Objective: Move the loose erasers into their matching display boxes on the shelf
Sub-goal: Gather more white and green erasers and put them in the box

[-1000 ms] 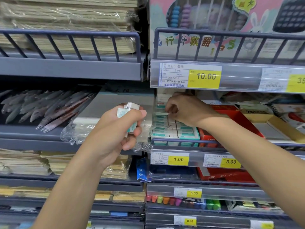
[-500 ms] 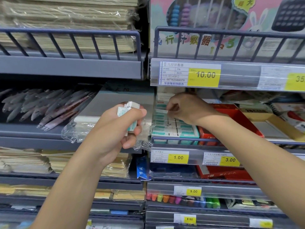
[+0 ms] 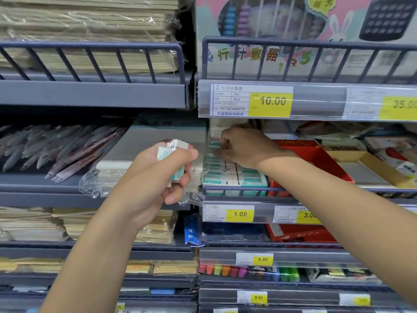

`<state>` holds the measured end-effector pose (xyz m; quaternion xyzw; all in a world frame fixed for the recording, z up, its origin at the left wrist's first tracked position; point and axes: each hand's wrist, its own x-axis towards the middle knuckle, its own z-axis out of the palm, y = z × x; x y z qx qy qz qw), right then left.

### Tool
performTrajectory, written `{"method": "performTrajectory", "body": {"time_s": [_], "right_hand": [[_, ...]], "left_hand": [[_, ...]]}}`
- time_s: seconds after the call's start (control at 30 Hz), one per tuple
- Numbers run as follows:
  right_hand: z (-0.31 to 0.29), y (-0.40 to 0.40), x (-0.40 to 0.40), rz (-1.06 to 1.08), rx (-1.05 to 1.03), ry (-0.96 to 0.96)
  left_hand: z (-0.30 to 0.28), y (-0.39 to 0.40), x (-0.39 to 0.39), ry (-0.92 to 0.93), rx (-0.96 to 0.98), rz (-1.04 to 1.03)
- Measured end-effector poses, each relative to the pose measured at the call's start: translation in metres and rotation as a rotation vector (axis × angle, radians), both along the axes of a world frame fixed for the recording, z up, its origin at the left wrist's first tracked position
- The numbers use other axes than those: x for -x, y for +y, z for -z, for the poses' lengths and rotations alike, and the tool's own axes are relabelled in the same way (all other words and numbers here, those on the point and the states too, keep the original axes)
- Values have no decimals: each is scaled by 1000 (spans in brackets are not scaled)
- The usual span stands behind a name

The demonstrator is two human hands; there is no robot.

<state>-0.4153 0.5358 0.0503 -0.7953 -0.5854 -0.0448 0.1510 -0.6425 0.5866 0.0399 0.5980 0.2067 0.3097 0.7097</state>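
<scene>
Right grip: the right hand (image 3: 244, 148) is curled over the back rows of the display box (image 3: 234, 177), fingertips down among the green-and-white erasers; whether it pinches one there is hidden by its own knuckles.
Left grip: the left hand (image 3: 158, 177) holds a small bundle of loose erasers (image 3: 172, 152), thumb pressed across them, just left of the box.
Task's thing: loose erasers are in the left hand; the matching box sits under the right hand, behind the shelf rail (image 3: 237, 189).
Doing it well: I judge the piece should be seated flat and in line with its row, label up, before the fingers lift; then take the next one from the left bundle.
Just beyond: a red box (image 3: 316, 159) touches the eraser box on its right; crinkled plastic wrap (image 3: 97, 184) lies below the left hand.
In the way: the upper shelf's price strip (image 3: 270, 101) hangs low over the right hand, so headroom looks tight.
Further left: bagged pens (image 3: 56, 147).
</scene>
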Motion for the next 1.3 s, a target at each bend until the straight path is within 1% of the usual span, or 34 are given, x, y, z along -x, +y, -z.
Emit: {"method": "performTrajectory", "body": {"time_s": [0.13,0.2,0.23,0.3,0.37,0.43,0.5,0.63,0.8,0.83,0.87,0.97,1.03,1.1,1.17,1.23,1.3], "right_hand": [[-3,0,5,27,60,-28],[-6,-7,9,18,27,24],[-9,-12,13,-1,-19,100],[-14,-24,23,-102,-126,371],[-20,-40,34,-293,-167,678],[-23,-54,43,-463,-172,855],[-24,-61,49,-506,-166,927],[-20,-60,51,-478,-190,986],[-17,-63,48,-445,-280,1231],[-17,-65,47,-439,-276,1227],[-17,-67,45,-443,-271,1175],[-19,-72,41,-504,-276,920],[-19,-73,41,-550,-313,789],[-19,-73,41,-547,-349,672],[-20,-73,36,-472,-364,595],[-22,-70,25,-296,-345,521],[-20,-63,9,-134,-318,566]], "left_hand": [[0,-3,-1,7,-16,-21],[1,-5,-2,18,-49,-51],[1,-6,-2,25,-74,-52],[1,-9,-2,39,-122,-37],[-1,-10,-2,46,-144,-15],[-2,-11,-2,59,-153,1],[-3,-11,-2,62,-168,15],[-4,-14,0,63,-191,42],[-2,-12,5,12,-136,-105],[-3,-12,5,-1,-129,-117],[-3,-12,5,-8,-127,-119],[-5,-13,4,0,-124,-118],[-5,-12,4,17,-113,-120],[-4,-9,3,43,-100,-113],[-4,-8,3,37,-90,-91],[-3,-5,5,37,-54,-78],[-1,-1,6,56,-6,-72]]}}
